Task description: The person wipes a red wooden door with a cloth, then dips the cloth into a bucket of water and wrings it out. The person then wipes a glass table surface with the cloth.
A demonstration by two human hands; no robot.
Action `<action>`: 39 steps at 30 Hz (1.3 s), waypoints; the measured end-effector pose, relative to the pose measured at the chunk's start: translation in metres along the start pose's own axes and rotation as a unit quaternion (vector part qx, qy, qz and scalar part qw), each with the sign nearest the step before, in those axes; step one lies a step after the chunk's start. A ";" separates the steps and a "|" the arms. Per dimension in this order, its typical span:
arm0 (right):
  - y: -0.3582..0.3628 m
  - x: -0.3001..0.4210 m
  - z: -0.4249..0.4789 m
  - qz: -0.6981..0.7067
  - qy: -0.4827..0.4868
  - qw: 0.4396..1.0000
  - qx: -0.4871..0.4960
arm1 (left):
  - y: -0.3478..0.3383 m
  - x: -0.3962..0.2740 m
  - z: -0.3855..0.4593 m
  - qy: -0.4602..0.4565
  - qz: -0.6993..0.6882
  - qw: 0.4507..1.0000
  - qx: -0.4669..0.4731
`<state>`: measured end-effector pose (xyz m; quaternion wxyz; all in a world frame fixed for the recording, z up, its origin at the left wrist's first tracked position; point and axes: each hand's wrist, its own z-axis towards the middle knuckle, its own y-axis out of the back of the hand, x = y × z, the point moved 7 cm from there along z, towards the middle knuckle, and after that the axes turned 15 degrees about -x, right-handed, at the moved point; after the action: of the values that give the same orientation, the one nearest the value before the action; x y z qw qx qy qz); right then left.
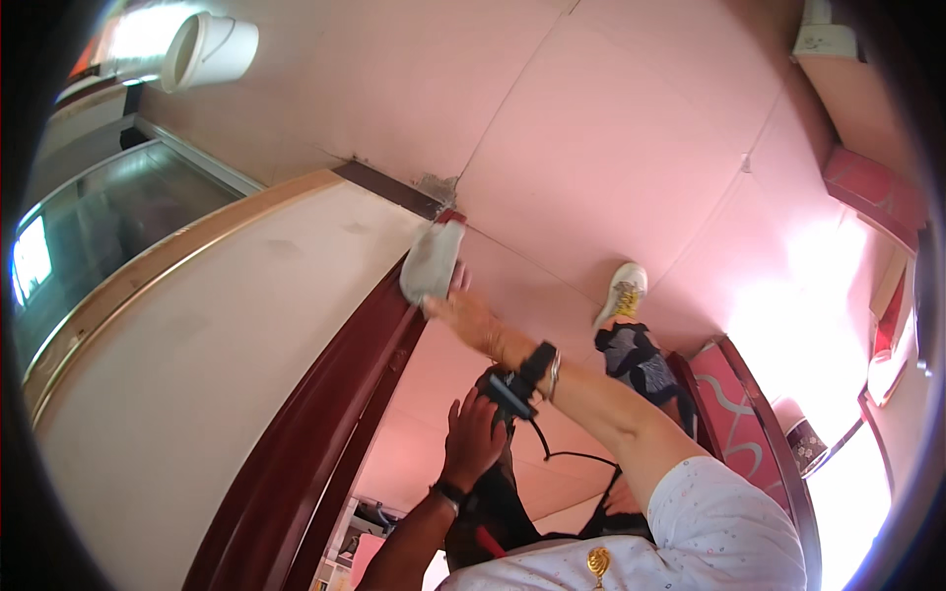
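My right hand (465,318) reaches forward and grips a greyish-white cloth (432,262), pressed against the end of a dark red door frame (340,377). The hand is slightly blurred, and the cloth hides some fingers. A black wrist strap with a small device (510,391) and a bracelet (554,373) circle my right wrist. Nearer my body, my left hand (473,436) lies with its fingers apart against dark material beside the device. It appears to hold nothing; its fingertips are partly hidden. A black cord (580,454) runs below the right forearm.
A white wall (214,332) borders the frame on the left, with a glossy dark panel (140,192) beyond. A white bucket (214,55) stands far left on the pink floor (576,148). A white shoe (624,292) is planted right of the cloth. A pink patterned panel (728,414) is at right.
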<state>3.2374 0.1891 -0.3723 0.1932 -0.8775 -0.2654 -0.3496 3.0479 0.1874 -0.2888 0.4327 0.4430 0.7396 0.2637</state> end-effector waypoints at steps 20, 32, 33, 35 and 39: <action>0.201 0.266 -0.396 0.648 0.095 0.754 -0.057 | 0.169 -0.171 -0.024 -0.097 -0.145 0.959 -0.223; 0.212 0.302 -0.387 0.399 0.238 0.878 -0.111 | 0.243 -0.151 0.026 -0.032 -0.224 0.920 -0.319; 0.216 0.298 -0.384 0.376 0.248 0.886 -0.105 | 0.249 -0.147 0.035 -0.031 -0.235 0.914 -0.329; 0.225 0.305 -0.383 0.324 0.240 0.887 -0.224 | 0.270 -0.142 0.056 -0.019 -0.242 0.903 -0.353; 0.239 0.348 -0.364 0.127 0.193 0.904 -0.359 | 0.312 -0.117 0.107 0.033 -0.238 0.885 -0.400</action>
<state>3.4093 -0.0741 0.0880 -0.0448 -0.8293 0.0345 -0.5560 3.3019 0.2309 -0.0517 0.5977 0.0346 0.6687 0.4409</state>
